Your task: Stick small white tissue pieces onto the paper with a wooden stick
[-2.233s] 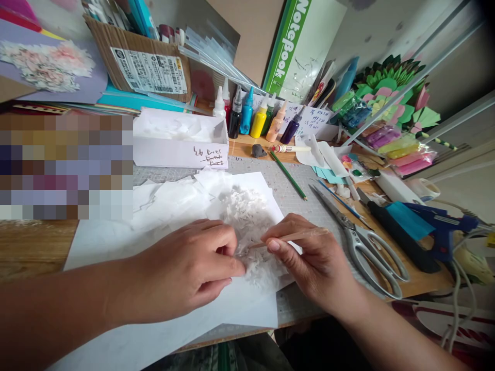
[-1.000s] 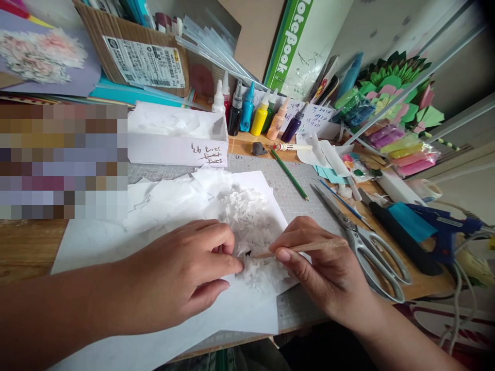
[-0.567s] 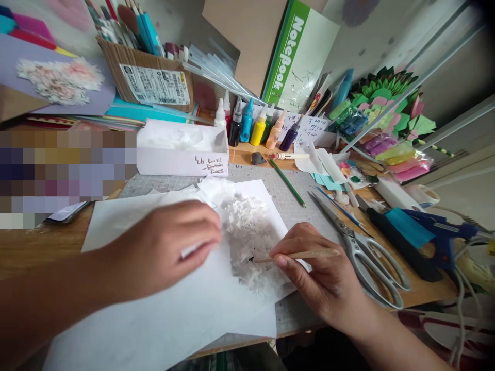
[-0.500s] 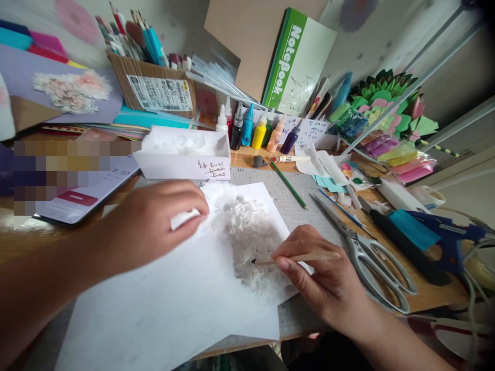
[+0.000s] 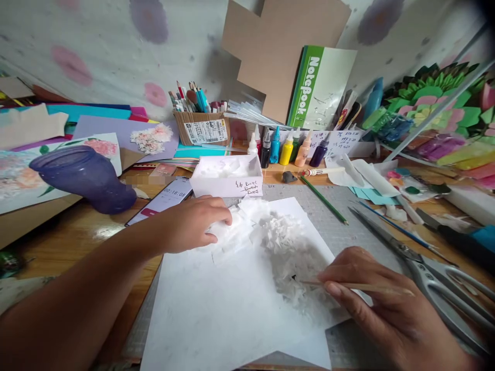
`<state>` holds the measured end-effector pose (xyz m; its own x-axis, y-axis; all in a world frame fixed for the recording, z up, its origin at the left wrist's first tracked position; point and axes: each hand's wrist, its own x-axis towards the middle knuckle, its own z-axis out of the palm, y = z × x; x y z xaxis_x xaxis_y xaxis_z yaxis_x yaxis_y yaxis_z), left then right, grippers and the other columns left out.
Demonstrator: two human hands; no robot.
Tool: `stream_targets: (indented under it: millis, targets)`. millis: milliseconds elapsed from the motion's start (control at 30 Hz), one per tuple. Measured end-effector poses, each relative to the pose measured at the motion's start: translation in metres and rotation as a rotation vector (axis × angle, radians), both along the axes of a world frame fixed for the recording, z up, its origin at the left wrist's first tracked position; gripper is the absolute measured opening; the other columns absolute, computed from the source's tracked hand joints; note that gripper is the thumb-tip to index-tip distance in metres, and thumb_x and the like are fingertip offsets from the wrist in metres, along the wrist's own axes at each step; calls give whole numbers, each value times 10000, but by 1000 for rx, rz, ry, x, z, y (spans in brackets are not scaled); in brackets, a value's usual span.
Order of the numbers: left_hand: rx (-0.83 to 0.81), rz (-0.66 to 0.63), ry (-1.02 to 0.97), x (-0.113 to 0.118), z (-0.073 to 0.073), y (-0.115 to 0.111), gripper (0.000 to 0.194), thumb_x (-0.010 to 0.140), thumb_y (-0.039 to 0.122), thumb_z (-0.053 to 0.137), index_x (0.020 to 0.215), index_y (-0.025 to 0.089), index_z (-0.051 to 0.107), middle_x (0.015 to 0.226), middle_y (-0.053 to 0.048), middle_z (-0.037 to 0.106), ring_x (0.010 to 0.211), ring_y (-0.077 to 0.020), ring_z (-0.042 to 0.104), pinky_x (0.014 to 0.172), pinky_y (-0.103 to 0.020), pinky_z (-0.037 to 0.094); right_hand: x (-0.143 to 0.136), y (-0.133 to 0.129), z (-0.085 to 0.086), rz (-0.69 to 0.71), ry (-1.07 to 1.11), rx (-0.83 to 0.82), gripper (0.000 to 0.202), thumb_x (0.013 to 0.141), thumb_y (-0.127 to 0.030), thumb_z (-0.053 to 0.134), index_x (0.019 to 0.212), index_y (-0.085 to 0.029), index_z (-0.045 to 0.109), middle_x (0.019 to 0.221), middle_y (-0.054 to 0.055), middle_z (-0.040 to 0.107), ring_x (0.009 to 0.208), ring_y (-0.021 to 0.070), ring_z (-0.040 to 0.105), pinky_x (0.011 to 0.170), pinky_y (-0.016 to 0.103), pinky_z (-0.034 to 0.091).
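My left hand [image 5: 197,221] rests over a loose pile of small white paper pieces [image 5: 235,234], its thumb and fingers apart. Pinched in my right hand [image 5: 371,299] is a thin wooden stick [image 5: 348,286], which points left. Its tip lies by a small dark spot on the ruffled white paper pieces [image 5: 286,232] clustered on a white sheet [image 5: 201,309]. The lower part of this cluster is in shadow, and my right fingers hide some of its edge.
Behind the sheet stand a white paper box [image 5: 228,188] and several paint bottles [image 5: 286,149]. At left are a phone [image 5: 166,198] and a purple vase [image 5: 88,180]. Large scissors [image 5: 417,263] lie at right on the grey cutting mat [image 5: 328,242], with a green pencil [image 5: 325,201] farther back.
The view has swung left and up, bringing the purple vase fully into sight. My left hand's thumb and fingers have spread over the loose paper. My right hand keeps the stick at the cluster.
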<state>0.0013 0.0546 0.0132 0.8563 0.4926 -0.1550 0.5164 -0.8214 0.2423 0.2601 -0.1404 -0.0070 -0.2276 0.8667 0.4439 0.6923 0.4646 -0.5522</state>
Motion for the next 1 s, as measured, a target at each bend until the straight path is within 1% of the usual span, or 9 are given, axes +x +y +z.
stream_targets:
  millis: [133,233,367,467,567,700,733,867,1000]
  targets:
    - [58,89,-8,0,-4,4,314,739,191,570,1047,248,586,1091,-16,578,995,-202,551,835,-290,399,1,-1,-1,13,0,6,158,881,-54,502,885,-178,601,807,18,656,742,137,607,693,291,465]
    - [85,138,-12,3,-11,7,254,733,203,557,985,220,584,1002,-17,598,899,-195,572,753,-282,408,1,-2,-2,14,-1,1,156,883,-53,505,889,-178,599,810,13,655,747,131,600,697,285,458]
    - [122,121,-44,5,-17,13,85,736,170,499,782,191,566,830,-2,597,746,-157,560,661,-260,387,3,-4,-5,24,32,-20,161,895,-59,511,918,-189,604,833,14,651,769,135,597,708,297,447]
    - [156,114,-63,4,-18,18,133,772,185,470,667,179,551,735,3,580,662,-137,533,610,-252,368,3,-5,-7,19,76,-42,162,900,-69,518,932,-199,609,848,20,651,782,150,592,719,322,435]
    - [170,124,-198,6,-16,17,155,802,212,493,693,180,599,769,-1,606,696,-141,551,641,-258,393,4,-4,-8,6,112,-49,152,896,-75,530,911,-201,614,823,19,653,752,156,584,707,337,420]
    - [256,116,-616,26,-16,-15,88,809,190,575,756,173,643,853,-25,611,822,-161,566,760,-288,425,4,-3,-6,-6,150,-26,152,886,-76,549,920,-200,631,791,13,665,711,153,582,710,353,404]
    - [217,89,-687,34,-17,-27,92,812,162,578,752,169,647,850,-29,600,831,-159,562,762,-285,429,4,-3,-5,-7,153,-22,146,885,-78,552,907,-197,634,790,13,669,708,152,584,712,356,401]
    - [98,-105,-692,59,-29,-70,138,821,89,576,749,172,660,842,-30,590,834,-154,531,742,-286,423,4,-2,-3,-15,171,-17,124,881,-87,568,854,-186,638,775,13,676,716,153,603,714,352,399]
    - [132,-203,-665,66,-42,-82,159,824,65,565,750,170,659,842,-39,591,813,-162,494,716,-300,417,5,-2,-2,-35,171,-27,122,882,-104,579,812,-185,638,767,19,681,723,160,617,724,349,412]
